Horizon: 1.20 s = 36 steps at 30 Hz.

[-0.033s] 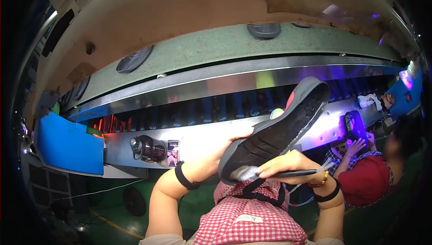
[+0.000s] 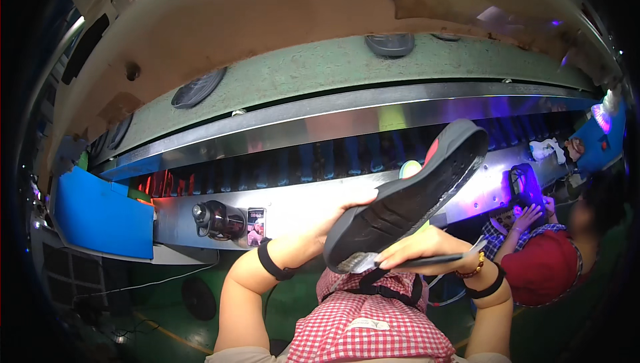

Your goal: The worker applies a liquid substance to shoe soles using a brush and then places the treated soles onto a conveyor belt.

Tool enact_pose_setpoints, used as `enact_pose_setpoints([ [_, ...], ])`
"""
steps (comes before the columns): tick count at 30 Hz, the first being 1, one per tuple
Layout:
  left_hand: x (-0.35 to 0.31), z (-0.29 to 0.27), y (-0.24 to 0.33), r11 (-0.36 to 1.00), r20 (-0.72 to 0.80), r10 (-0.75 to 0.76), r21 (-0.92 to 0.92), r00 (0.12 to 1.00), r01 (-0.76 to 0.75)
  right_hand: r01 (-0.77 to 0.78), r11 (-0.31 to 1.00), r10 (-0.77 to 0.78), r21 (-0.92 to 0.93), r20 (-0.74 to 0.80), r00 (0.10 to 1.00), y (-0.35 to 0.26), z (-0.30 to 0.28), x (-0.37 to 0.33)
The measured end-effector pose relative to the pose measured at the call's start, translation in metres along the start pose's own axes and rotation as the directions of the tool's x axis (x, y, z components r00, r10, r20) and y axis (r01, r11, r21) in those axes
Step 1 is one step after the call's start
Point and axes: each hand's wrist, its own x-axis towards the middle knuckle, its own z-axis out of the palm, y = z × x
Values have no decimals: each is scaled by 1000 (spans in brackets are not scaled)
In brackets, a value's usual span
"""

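A black shoe sole [image 2: 417,193] with raised side walls and a bit of red at its far end is held slantwise before me. My left hand [image 2: 333,220] grips its left edge, the thumb lying along the rim. In my right hand [image 2: 427,246] is a flat brush [image 2: 360,262] with pale bristles and a dark handle. Its bristles touch the near end of the sole's upturned face. Both hands are closed, and the fingers of the left are partly behind the sole.
On the steel ledge [image 2: 177,220] stand a dark bottle [image 2: 217,221] and a phone [image 2: 256,227]. A small round container [image 2: 409,169] sits behind the sole. Beyond, a green conveyor belt [image 2: 293,66] carries several dark soles. At right, a co-worker [image 2: 540,256] handles a dark piece under violet light.
The brush has shifted slightly left and down across the sole's near end, its bristles now fanned out. The sole's far end has dipped a little; my left hand keeps its hold.
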Motion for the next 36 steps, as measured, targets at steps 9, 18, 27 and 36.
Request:
enact_pose_setpoints([
  [9, -9, 12, 9, 967, -198, 66, 254, 978, -14, 50, 969, -34, -240, 73, 997, -6, -14, -3],
  [18, -14, -6, 12, 950, -120, 52, 313, 991, -12, 6, 929, 29, -369, 89, 996, 0, -22, -11],
  [27, -20, -11, 15, 887, -60, 38, 462, 997, -6, -82, 861, 154, -502, 103, 983, -14, -37, -19],
  [36, -29, -6, 17, 907, -209, -1, 411, 978, 89, -112, 804, 193, -584, 79, 978, -22, -43, -21],
])
